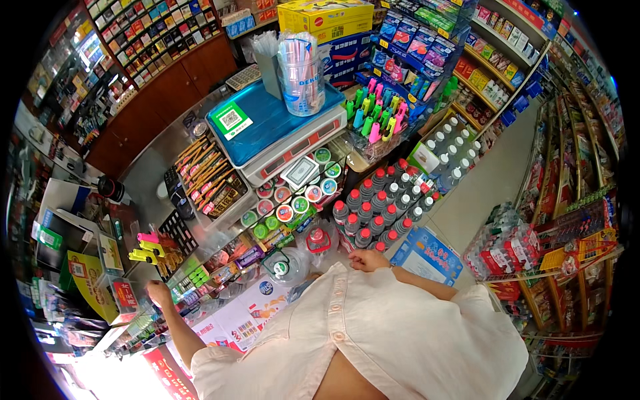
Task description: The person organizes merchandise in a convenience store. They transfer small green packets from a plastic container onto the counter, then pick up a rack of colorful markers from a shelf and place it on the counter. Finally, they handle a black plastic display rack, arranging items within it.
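Note:
My left hand [159, 294] is at the counter's front edge at the left, beside a clear box with a red sign [125, 294]; its fingers are curled and I cannot tell whether they hold anything. My right hand [369, 260] hangs in front of my shirt, just below bottles with red caps [365, 207], fingers partly bent, with no object visible in it. Between the hands stand large clear plastic jugs [287, 267] on the floor side of the counter. Small round tubs [285, 213] and a boxed deck of cards [300, 172] lie before the scale.
A blue-topped scale [270, 120] bears a jar of straws [302, 75]. Highlighter pens [376, 110] stand to its right. A blue poster board [426, 256] is near my right forearm. Packed shelves [575, 150] line the right, with wrapped bottles [505, 250] before them.

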Tool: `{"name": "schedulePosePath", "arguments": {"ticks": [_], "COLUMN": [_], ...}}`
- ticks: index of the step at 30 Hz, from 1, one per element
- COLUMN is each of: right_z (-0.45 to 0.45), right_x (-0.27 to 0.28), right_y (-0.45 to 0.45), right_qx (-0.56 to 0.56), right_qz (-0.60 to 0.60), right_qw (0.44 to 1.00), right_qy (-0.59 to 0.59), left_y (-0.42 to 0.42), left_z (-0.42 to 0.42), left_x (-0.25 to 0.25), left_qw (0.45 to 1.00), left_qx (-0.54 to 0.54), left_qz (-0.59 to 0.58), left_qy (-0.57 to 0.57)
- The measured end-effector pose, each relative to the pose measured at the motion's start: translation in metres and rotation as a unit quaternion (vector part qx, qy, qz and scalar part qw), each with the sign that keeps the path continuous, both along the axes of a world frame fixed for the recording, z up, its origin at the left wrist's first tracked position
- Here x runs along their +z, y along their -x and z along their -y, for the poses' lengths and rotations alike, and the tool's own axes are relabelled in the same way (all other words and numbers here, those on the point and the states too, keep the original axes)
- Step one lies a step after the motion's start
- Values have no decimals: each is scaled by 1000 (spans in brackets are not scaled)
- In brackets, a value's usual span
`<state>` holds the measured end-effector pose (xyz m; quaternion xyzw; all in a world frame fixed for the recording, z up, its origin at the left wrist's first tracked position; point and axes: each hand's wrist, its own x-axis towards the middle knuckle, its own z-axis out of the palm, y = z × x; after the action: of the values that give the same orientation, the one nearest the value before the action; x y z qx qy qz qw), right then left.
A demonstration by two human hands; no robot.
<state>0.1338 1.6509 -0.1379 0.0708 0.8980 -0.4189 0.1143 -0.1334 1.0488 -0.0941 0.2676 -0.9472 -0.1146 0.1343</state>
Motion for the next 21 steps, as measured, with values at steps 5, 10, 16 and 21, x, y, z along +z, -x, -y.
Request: {"name": "schedulePosePath", "arguments": {"ticks": [5, 10, 16, 21], "right_z": [-33, -51, -46, -44], "right_x": [10, 20, 9, 0], "right_y": [2, -1, -14, -20], "right_qx": [-12, 8, 13, 28], "right_qz": [-74, -21, -27, -9], "right_qw": [997, 999, 998, 999], "right_qy": [1, -38, -50, -14], "left_y": [-8, -2, 2, -5], "left_z": [-4, -8, 11, -9], "left_x": [-4, -2, -30, -28], "left_qw": [997, 996, 980, 990], "left_qx": [-11, 3, 56, 34], "left_qz": [-45, -10, -72, -24], "left_qy": [-65, -87, -179, -137]}}
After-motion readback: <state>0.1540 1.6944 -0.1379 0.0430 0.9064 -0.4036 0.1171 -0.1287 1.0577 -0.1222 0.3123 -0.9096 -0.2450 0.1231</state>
